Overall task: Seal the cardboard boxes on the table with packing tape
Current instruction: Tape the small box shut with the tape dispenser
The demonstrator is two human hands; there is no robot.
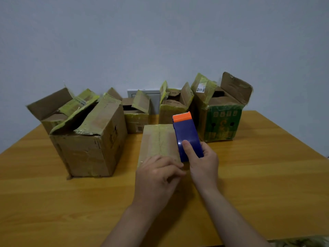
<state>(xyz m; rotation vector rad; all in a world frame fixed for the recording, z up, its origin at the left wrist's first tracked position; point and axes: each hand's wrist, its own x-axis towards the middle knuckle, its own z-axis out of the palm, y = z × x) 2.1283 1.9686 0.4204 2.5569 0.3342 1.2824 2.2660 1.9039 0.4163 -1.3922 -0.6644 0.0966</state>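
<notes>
dim, soft focus, warped edges

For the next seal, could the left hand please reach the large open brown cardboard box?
Probably yes: the left hand rests on the small taped cardboard box, and nothing stands between it and the large open cardboard box.

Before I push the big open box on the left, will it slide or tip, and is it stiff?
The big box probably slides rather than tips: it sits broad on the smooth table. Its dented, creased walls suggest soft cardboard that may buckle when gripped. Its loose top flaps would likely flop.
</notes>
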